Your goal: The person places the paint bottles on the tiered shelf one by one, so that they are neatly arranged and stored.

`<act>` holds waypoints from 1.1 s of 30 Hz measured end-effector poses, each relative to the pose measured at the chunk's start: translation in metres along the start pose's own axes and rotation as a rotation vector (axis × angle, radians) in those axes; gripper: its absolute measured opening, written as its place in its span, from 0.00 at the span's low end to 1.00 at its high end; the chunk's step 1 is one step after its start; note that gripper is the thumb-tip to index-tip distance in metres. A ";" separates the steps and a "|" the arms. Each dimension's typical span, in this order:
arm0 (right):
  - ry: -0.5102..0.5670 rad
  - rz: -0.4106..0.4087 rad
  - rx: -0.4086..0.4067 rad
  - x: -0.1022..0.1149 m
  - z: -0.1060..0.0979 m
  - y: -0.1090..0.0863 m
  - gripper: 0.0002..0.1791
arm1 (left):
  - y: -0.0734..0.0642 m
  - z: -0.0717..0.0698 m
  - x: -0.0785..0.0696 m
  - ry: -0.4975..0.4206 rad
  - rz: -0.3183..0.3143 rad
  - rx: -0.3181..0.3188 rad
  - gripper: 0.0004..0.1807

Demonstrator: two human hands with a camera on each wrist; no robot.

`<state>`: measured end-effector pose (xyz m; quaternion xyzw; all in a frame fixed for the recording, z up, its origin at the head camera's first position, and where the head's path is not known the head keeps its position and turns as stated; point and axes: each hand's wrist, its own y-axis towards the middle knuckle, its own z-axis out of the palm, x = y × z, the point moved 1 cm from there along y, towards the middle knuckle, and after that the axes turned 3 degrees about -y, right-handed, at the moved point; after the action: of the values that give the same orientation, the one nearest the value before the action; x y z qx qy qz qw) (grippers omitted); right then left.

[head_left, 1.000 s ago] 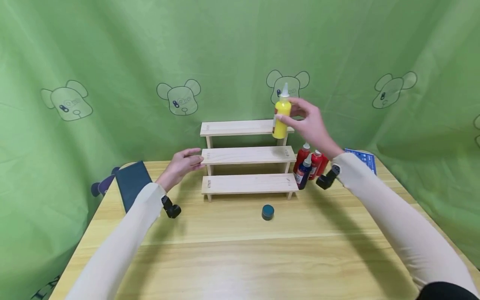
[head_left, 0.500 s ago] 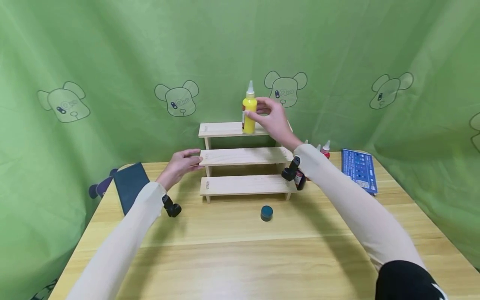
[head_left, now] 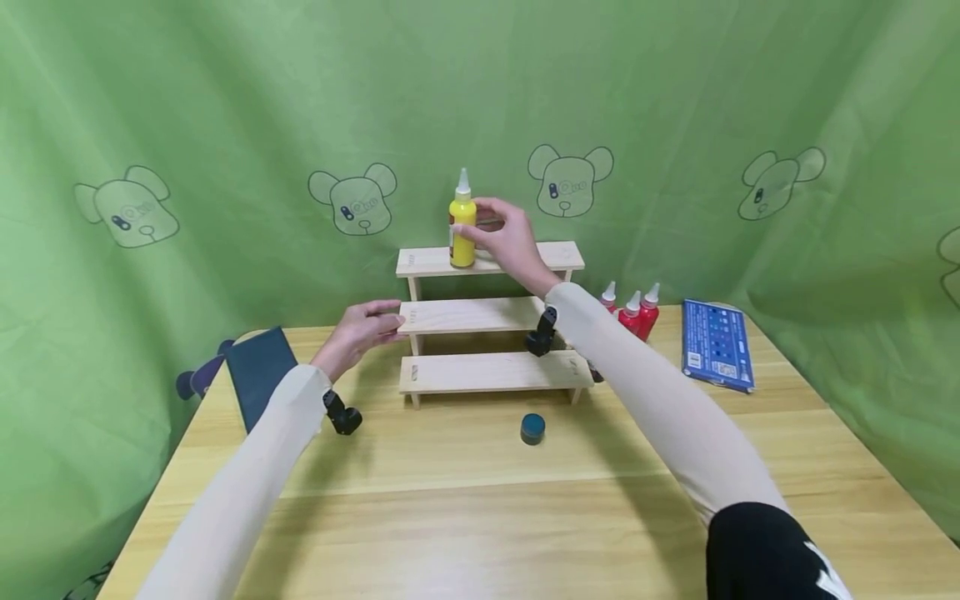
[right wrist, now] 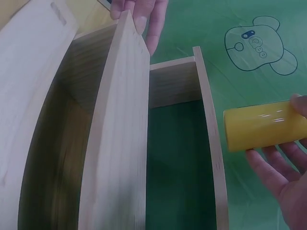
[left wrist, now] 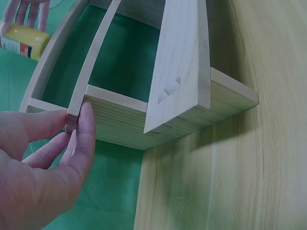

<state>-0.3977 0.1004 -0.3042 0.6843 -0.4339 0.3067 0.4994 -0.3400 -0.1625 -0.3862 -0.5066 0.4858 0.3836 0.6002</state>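
Note:
In the head view, my right hand [head_left: 512, 242] grips a yellow squeeze bottle [head_left: 462, 229] with a white pointed cap. The bottle is upright near the left part of the top board of a three-tier wooden stand [head_left: 487, 372]. In the right wrist view a narrow gap shows between the bottle's base [right wrist: 235, 129] and the top board [right wrist: 211, 139]. My left hand [head_left: 362, 337] pinches the left end of the middle board, thumb on one face and fingers on the other, as the left wrist view shows at the board's end [left wrist: 73, 117].
Several red bottles [head_left: 637, 317] stand right of the stand; a dark bottle is mostly hidden behind my right sleeve. A small blue-lidded jar [head_left: 532, 428] sits in front. A dark notebook [head_left: 260, 375] lies left, a blue printed card [head_left: 717, 346] right. A green curtain [head_left: 465, 83] hangs behind.
My right hand has carried the yellow bottle leftward, from over the stand's right end to the left part of the top board. The left hand keeps its hold on the middle board.

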 end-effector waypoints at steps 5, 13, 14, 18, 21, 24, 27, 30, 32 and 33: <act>0.015 0.016 0.006 0.000 0.010 0.008 0.29 | 0.002 0.001 0.000 -0.001 0.000 -0.008 0.30; 0.001 0.031 -0.014 -0.005 0.025 0.018 0.28 | 0.001 0.003 -0.002 -0.006 -0.004 -0.004 0.30; 0.001 0.035 -0.015 -0.006 0.027 0.019 0.28 | 0.001 0.002 -0.002 -0.001 -0.010 -0.003 0.30; -0.013 0.028 -0.028 -0.006 0.034 0.020 0.28 | 0.000 0.000 -0.005 0.009 -0.029 -0.014 0.30; -0.026 0.023 -0.041 -0.003 0.036 0.019 0.28 | 0.002 -0.001 -0.007 0.006 -0.033 -0.038 0.28; -0.043 0.036 -0.035 0.001 0.036 0.018 0.28 | 0.004 -0.004 -0.007 0.000 -0.035 -0.050 0.26; -0.055 0.075 -0.004 0.004 0.035 0.015 0.30 | 0.005 -0.006 -0.005 -0.011 -0.040 -0.038 0.26; -0.044 0.127 0.032 0.006 0.032 0.009 0.34 | 0.005 -0.005 -0.004 -0.009 -0.040 -0.025 0.27; -0.032 0.158 0.049 0.006 0.027 0.004 0.39 | 0.006 -0.004 -0.003 0.000 -0.033 -0.022 0.28; -0.031 0.169 0.057 0.007 0.024 0.002 0.41 | 0.006 -0.004 -0.002 0.002 -0.033 -0.020 0.28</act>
<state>-0.3967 0.0759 -0.3054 0.6636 -0.4890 0.3494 0.4454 -0.3471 -0.1648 -0.3855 -0.5211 0.4742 0.3780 0.6007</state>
